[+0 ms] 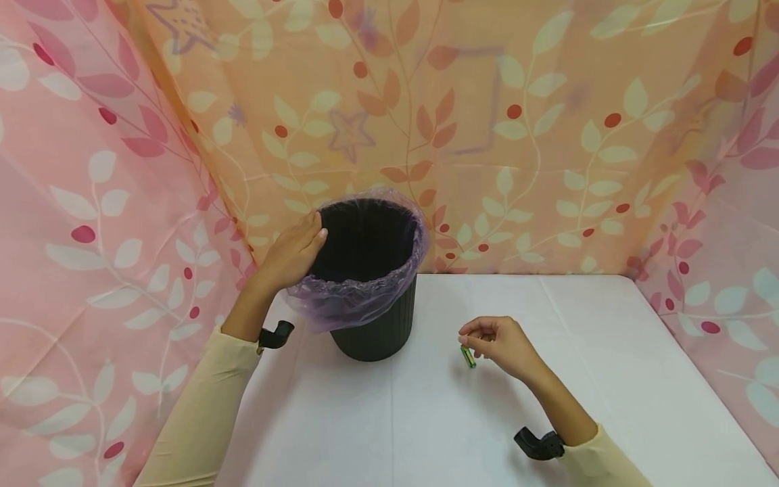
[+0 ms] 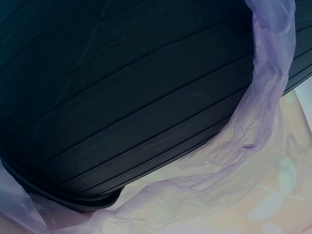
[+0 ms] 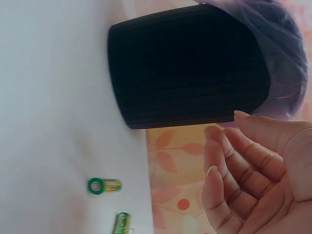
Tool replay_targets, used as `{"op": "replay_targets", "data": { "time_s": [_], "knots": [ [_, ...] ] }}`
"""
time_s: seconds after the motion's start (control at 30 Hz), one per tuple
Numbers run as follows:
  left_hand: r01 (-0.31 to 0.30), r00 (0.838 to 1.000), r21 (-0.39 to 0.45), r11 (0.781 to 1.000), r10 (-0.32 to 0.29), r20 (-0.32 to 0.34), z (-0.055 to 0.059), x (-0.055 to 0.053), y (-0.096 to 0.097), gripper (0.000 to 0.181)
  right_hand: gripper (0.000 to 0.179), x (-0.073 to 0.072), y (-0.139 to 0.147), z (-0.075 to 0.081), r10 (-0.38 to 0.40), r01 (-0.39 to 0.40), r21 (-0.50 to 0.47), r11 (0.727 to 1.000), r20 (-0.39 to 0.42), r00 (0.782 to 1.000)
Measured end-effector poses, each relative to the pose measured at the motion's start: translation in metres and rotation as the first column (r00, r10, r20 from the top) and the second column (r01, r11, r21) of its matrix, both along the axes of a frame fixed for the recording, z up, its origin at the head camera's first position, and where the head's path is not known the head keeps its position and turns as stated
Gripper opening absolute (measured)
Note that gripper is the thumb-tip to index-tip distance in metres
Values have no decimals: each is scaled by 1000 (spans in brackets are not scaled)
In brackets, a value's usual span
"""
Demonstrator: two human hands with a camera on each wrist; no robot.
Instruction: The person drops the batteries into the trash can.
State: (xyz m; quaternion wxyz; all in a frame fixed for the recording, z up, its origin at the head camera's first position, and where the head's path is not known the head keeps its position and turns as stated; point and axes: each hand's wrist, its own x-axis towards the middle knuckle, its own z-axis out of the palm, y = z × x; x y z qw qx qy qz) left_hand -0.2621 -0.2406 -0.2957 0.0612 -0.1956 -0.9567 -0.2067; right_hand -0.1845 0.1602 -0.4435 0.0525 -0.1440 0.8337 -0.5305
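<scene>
A dark ribbed trash bin [image 1: 372, 338] stands upright on the white table, lined with a purple plastic bag [image 1: 359, 304] folded over its rim. My left hand [image 1: 291, 253] lies along the left of the rim, fingers extended and touching the bag. In the left wrist view only the bin [image 2: 136, 97] and bag [image 2: 273, 63] show. My right hand [image 1: 496, 341] hovers right of the bin, its fingers loosely bent and holding nothing. Just beneath it in the head view is a green battery [image 1: 467, 356]. The right wrist view shows two batteries, one [image 3: 105, 185] near the other [image 3: 122, 224].
The white tablecloth [image 1: 578, 338] covers the table, with a fold line down it. Leaf-patterned fabric walls [image 1: 548, 169] enclose the back and both sides, the back one right behind the bin. Black wrist mounts [image 1: 538, 444] sit at both cuffs.
</scene>
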Motion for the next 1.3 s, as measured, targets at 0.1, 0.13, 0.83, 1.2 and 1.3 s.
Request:
{"op": "replay_targets", "data": {
  "time_s": [0.1, 0.13, 0.83, 1.2, 1.3],
  "knots": [
    [-5, 1000, -9, 1000, 5, 3, 0, -1, 0, 63, 16, -1, 0, -8, 2, -2, 19, 1000, -11, 1000],
    [-6, 1000, -11, 1000, 6, 3, 0, -1, 0, 63, 15, -1, 0, -11, 3, -3, 24, 1000, -14, 1000],
    [-3, 1000, -13, 1000, 3, 0, 2, 1, 1, 62, 17, 0, 3, -34, 2, -2, 33, 999, 12, 1000],
    [-5, 1000, -20, 1000, 5, -3, 2, 0, 1, 62, 18, -2, 7, -43, 2, -2, 18, 1000, 30, 1000],
    [-6, 1000, -21, 1000, 6, -1, 1, 0, 1, 62, 17, -3, 7, -44, 0, 0, 16, 1000, 26, 1000]
  ]
}}
